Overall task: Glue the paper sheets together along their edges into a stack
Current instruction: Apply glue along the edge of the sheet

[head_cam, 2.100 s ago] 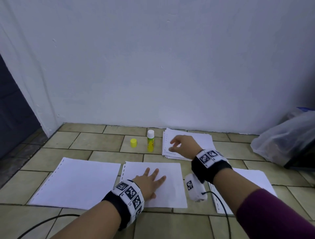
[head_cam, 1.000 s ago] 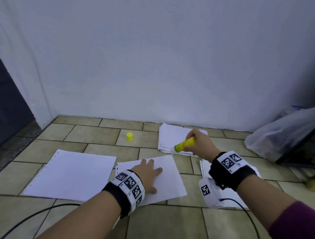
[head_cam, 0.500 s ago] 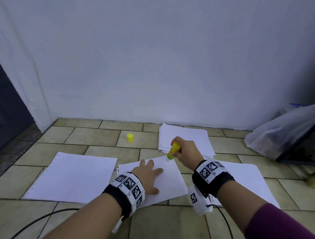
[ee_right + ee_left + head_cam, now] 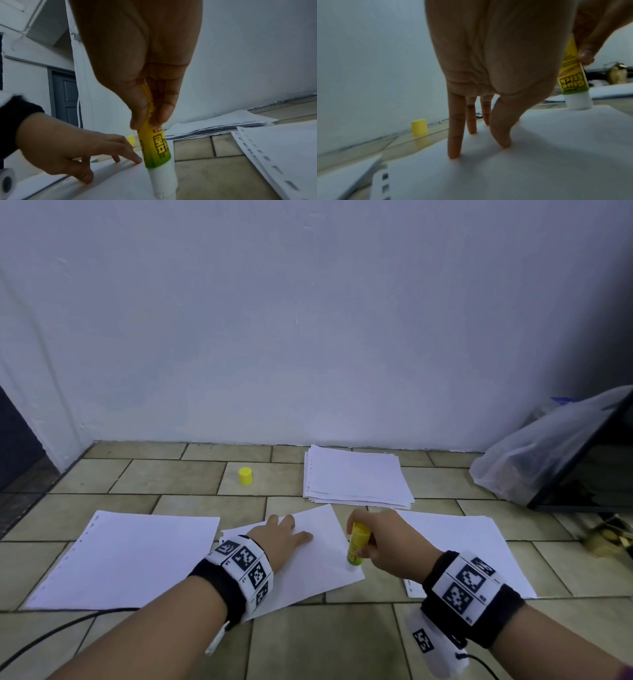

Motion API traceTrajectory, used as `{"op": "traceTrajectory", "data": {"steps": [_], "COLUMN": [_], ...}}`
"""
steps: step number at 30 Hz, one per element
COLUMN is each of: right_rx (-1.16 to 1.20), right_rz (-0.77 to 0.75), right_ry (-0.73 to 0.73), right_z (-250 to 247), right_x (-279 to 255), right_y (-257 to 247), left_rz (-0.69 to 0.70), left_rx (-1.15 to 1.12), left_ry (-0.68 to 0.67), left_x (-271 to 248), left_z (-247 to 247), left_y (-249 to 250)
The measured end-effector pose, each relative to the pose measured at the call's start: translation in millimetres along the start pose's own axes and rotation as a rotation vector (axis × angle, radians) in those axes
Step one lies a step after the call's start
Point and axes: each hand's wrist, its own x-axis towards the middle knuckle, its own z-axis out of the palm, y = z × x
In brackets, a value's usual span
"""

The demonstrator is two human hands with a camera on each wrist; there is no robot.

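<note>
Right hand (image 4: pixel 387 542) grips glue stick (image 4: pixel 356 546) at sheet (image 4: pixel 318 559) edge; left hand (image 4: pixel 277 537) flat

Yellow glue stick (image 4: pixel 356 546) upright on white sheet (image 4: pixel 318 563).

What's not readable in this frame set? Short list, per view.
- Head view: the glue stick tip touching the middle sheet is too small to judge; the right hand covers the stick's top.
- Right wrist view: the picture's lower edge cuts off the tip, so no glue trail shows.
- Left wrist view: the left hand fills the middle and hides the paper stack.
- Head view: contents of the plastic bag are unclear.
</note>
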Motion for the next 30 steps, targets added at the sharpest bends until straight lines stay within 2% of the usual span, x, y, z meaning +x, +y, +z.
{"op": "traceTrajectory", "data": {"steps": [4, 6, 9, 13, 16, 19, 22, 27, 30], "right_rx": [-0.008, 0.081, 0.247, 0.371, 0.409, 0.399, 0.425, 0.360, 0.339], "right_rz": [-0.020, -0.003, 0.057, 0.105, 0.114, 0.131, 0.133, 0.101, 0.086], "right_ry": [-0.019, 0.062, 0.263, 0.395, 0.404, 0.394, 0.356, 0.322, 0.283], "right_z": [-7.3, -14.0, -23.7, -26.3, -23.5, -19.8, -13.4, -1.1, 7.7], "right_x": [-0.3, 2.3, 8.1, 16.9, 24.4, 33.3, 42.6, 62.0, 76.3], "right_y": [1.9, 3.9, 7.1, 8.7, 8.8, 5.5, -2.4, -16.0, -25.0], "left_rz": [0.015, 0.002, -0.026, 0.081, 0.124, 0.050, 0.037, 0.009, -0.003], "left_rx": [0.070, 0.093, 0.105, 0.046, -0.017, -0.027, -0.044, -0.263, -0.283], "left_ry": [-0.012, -0.025, -0.029, 0.067, 0.043, 0.020, 0.027, 0.054, 0.068], "left_x": [-0.5, 1.2, -0.3, -3.9, -6.8, -8.7, -8.7, -6.8, -7.0], "left_z": [-1.8, -2.7, -1.1, 7.0, 9.3, 6.0, 5.2, 13.3, 16.9], "left_y": [-4.2, -7.2, -10.4, -13.9, -16.3, -17.5, -14.5, -10.6, -10.2]}}
